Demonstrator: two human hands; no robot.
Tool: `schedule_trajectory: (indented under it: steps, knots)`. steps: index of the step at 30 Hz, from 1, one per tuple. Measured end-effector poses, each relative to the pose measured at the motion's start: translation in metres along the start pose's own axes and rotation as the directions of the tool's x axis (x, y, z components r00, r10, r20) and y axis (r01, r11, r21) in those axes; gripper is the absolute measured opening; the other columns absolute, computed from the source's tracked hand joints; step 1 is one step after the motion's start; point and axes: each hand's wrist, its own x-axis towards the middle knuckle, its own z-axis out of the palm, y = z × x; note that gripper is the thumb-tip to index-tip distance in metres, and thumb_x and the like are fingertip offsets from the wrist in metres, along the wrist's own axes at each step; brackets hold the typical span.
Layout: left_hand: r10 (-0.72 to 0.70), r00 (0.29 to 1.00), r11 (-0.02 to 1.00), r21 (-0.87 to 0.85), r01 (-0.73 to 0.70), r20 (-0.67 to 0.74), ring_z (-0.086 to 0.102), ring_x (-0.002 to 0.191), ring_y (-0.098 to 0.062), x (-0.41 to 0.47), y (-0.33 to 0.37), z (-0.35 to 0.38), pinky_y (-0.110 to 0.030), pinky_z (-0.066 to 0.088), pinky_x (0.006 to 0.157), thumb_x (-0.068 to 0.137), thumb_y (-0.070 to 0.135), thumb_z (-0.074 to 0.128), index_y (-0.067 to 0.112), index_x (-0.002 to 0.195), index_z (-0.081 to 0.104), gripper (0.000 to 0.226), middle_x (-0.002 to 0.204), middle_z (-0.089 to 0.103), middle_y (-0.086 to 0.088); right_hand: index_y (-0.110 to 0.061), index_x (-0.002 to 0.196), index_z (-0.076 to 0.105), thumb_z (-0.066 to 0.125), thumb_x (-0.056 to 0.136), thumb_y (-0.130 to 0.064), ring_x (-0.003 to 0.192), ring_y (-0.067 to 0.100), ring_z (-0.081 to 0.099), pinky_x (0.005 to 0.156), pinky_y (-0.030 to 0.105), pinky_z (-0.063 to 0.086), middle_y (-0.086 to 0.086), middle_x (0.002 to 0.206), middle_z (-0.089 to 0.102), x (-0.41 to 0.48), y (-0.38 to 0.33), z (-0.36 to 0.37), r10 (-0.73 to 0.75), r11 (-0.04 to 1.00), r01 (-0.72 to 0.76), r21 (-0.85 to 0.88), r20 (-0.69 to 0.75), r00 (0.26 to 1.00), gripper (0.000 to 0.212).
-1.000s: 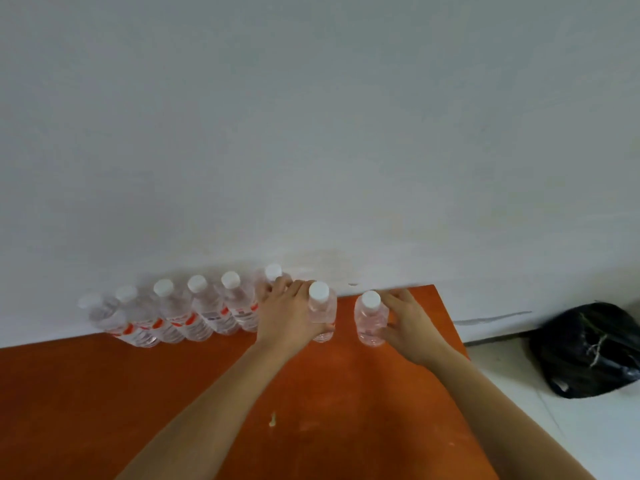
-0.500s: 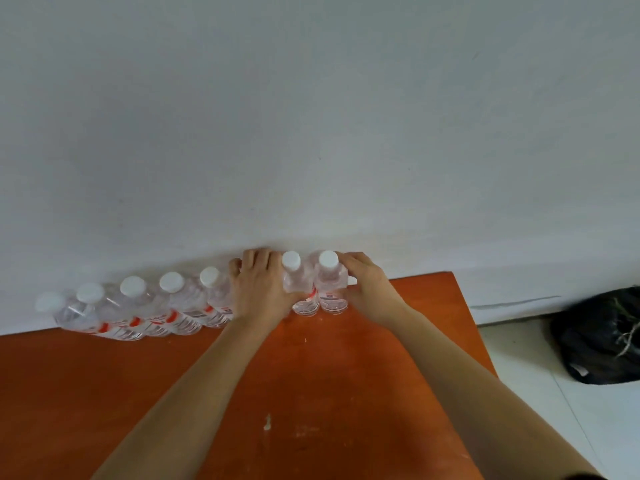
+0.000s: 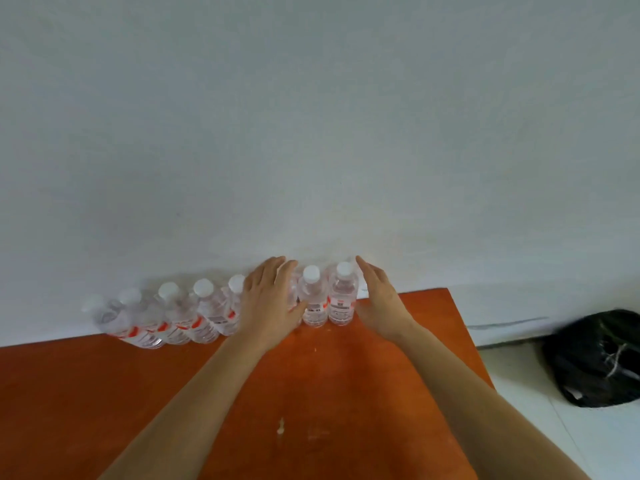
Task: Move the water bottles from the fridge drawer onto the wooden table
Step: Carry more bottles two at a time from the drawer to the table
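Note:
Several clear water bottles with white caps and red labels stand in a row (image 3: pixel 180 317) along the back edge of the wooden table (image 3: pixel 311 393), against the white wall. The two rightmost bottles (image 3: pixel 313 299) (image 3: pixel 343 299) stand upright side by side. My left hand (image 3: pixel 270 303) hovers flat with fingers apart just left of them, covering part of another bottle. My right hand (image 3: pixel 381 299) is open just right of the rightmost bottle, apart from it. The fridge drawer is out of view.
The table's right edge (image 3: pixel 464 327) runs close to my right arm. A black plastic bag (image 3: pixel 599 358) lies on the pale floor at the right. The white wall (image 3: pixel 311 133) rises directly behind the bottles.
Both hands pushed two bottles back to the wall at the row's right end, then let go and opened. The bottles now stand free.

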Motion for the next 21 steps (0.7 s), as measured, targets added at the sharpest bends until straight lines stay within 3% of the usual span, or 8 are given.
schedule_trajectory:
  steps: [3, 5, 7, 13, 21]
  knots:
    - [0.004, 0.986, 1.0, -0.03, -0.01, -0.167, 0.045, 0.133, -0.032, -0.028, -0.007, -0.027, -0.048, 0.037, 0.108, 0.089, 0.046, 0.063, 0.018, 0.137, 0.045, 0.059, 0.144, 0.049, -0.01, -0.023, 0.158, 0.019, 0.055, 0.1, -0.019, 0.143, 0.025, 0.037, 0.11, 0.031, 0.035, 0.006, 0.161, 0.024, -0.024, -0.023, -0.014, -0.044, 0.998, 0.039, -0.041, -0.134, 0.99, 0.068]
    - [0.012, 0.976, 1.0, -0.022, -0.017, -0.218, 0.046, 0.132, -0.032, -0.05, -0.008, -0.046, -0.05, 0.039, 0.106, 0.094, 0.056, 0.045, 0.018, 0.137, 0.045, 0.057, 0.143, 0.05, -0.011, -0.024, 0.157, 0.022, 0.047, 0.104, -0.027, 0.144, 0.025, 0.036, 0.11, 0.036, 0.037, 0.005, 0.162, 0.023, -0.047, -0.042, -0.022, -0.071, 0.995, 0.05, -0.089, -0.253, 0.965, 0.059]
    - [0.025, 0.974, 1.0, 0.0, -0.026, -0.225, 0.04, 0.137, -0.032, -0.072, -0.005, -0.058, -0.052, 0.035, 0.111, 0.097, 0.058, 0.031, 0.018, 0.14, 0.042, 0.06, 0.147, 0.046, -0.012, -0.024, 0.156, 0.024, 0.042, 0.105, -0.036, 0.146, 0.026, 0.033, 0.112, 0.042, 0.037, 0.006, 0.162, 0.021, -0.072, -0.057, -0.027, -0.1, 0.987, 0.044, -0.155, -0.372, 0.923, 0.055]
    - [0.203, 0.959, 0.979, 0.013, -0.204, -0.196, 0.003, 0.152, -0.03, -0.119, 0.033, -0.054, -0.058, 0.009, 0.12, 0.101, 0.055, 0.025, 0.025, 0.156, 0.021, 0.063, 0.165, 0.011, -0.011, -0.025, 0.153, 0.031, 0.033, 0.103, -0.05, 0.153, 0.03, 0.016, 0.121, 0.054, 0.023, 0.01, 0.165, 0.015, -0.162, -0.055, -0.024, -0.187, 0.917, -0.063, -0.394, -0.564, 0.805, 0.056]
    - [0.401, 0.9, 0.911, -0.022, -0.411, -0.172, -0.008, 0.152, -0.027, -0.142, 0.148, -0.069, -0.058, 0.004, 0.12, 0.101, 0.058, 0.02, 0.026, 0.157, 0.016, 0.064, 0.166, -0.001, -0.009, -0.02, 0.154, 0.036, 0.042, 0.102, -0.047, 0.154, 0.033, 0.011, 0.12, 0.058, 0.016, 0.016, 0.165, 0.015, -0.294, -0.015, -0.074, -0.142, 0.848, -0.306, -0.433, -0.741, 0.656, 0.059]
